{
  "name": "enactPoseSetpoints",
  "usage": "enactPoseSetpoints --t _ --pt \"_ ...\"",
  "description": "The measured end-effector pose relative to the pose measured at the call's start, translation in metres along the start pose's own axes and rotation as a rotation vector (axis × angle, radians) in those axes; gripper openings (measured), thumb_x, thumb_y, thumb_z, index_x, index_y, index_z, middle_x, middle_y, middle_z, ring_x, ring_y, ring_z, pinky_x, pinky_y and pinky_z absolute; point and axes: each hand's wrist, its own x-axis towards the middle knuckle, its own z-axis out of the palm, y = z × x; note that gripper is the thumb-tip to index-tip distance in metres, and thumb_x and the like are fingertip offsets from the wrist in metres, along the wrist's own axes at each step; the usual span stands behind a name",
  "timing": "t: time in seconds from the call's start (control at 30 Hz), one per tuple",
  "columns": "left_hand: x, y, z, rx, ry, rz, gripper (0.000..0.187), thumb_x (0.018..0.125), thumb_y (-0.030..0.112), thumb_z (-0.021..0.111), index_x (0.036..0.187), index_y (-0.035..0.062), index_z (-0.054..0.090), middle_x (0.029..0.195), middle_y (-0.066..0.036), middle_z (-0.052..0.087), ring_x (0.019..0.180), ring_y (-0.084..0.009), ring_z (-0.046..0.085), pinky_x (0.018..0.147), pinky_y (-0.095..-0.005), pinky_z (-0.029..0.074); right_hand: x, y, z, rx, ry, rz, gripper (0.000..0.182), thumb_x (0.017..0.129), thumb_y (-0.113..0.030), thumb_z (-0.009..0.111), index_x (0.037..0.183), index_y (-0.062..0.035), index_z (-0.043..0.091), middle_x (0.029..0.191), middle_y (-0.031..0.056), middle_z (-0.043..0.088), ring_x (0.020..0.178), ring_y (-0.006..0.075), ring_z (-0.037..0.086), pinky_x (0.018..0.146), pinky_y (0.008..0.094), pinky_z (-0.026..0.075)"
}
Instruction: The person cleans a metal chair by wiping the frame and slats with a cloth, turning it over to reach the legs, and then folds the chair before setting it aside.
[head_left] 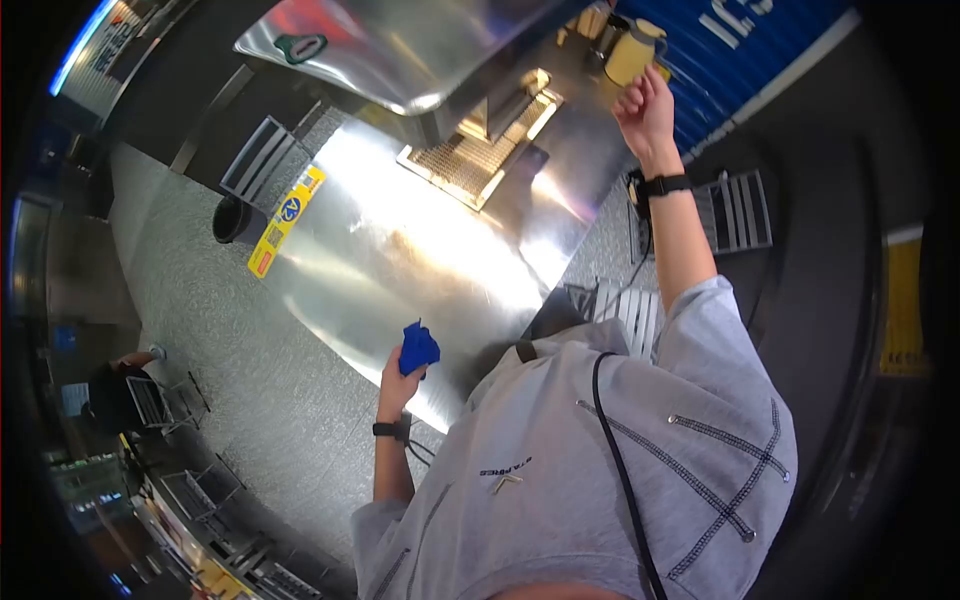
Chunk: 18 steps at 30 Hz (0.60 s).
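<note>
My left hand [398, 378] is closed around a crumpled blue cloth [419, 348], held over the near edge of the shiny metal table [390, 270]. At the far right end of the table, my right hand [645, 108] is stretched out with its fingers loosely bent and apart, nothing showing in them. Its fingertips come close to a pale yellow pitcher [631, 55] with a grey handle, overlapping its lower right side in this view. Both wrists wear black bands.
A metal hood [390, 50] hangs over a grill grate [470, 160] set in the table. A yellow A2 sticker [287, 222] marks the left edge. Slatted chairs [742, 212] and a black bin [232, 218] stand around. Another person [118, 400] is at far left.
</note>
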Motion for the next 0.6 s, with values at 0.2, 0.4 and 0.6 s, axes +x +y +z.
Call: enactPoseSetpoints --t 0.2,0.4,0.6 --pt "0.031 -0.011 0.039 0.028 0.072 -0.071 0.040 0.080 0.003 0.073 0.117 0.0015 0.058 0.090 -0.007 0.068 0.078 -0.0143 0.065 0.068 -0.0298 0.053 0.063 0.040 -0.052 -0.027 0.016 0.212 0.037 0.098 -0.039 0.052 0.067 -0.0180 0.050 0.050 -0.0052 0.037 0.044 0.0098 0.036 0.048 0.0261 0.030" --pt "0.074 0.066 0.102 0.135 0.049 -0.151 0.048 0.078 0.019 0.076 0.122 0.0054 0.060 0.096 -0.011 0.070 0.083 -0.0186 0.067 0.074 -0.0335 0.053 0.119 0.079 -0.139 -0.245 -0.085 0.545 0.026 0.099 -0.029 0.046 0.078 -0.0169 0.053 0.058 -0.0033 0.046 0.049 0.0117 0.044 0.048 0.0279 0.035" --pt "0.095 0.149 0.121 0.256 0.083 -0.052 0.047 0.080 0.022 0.075 0.121 0.0064 0.061 0.110 -0.013 0.069 0.101 -0.0250 0.065 0.088 -0.0365 0.050 0.158 0.077 -0.209 -0.327 0.043 0.670 0.017 0.094 -0.033 0.055 0.084 -0.0204 0.057 0.062 -0.0065 0.048 0.052 0.0095 0.046 0.050 0.0259 0.039"
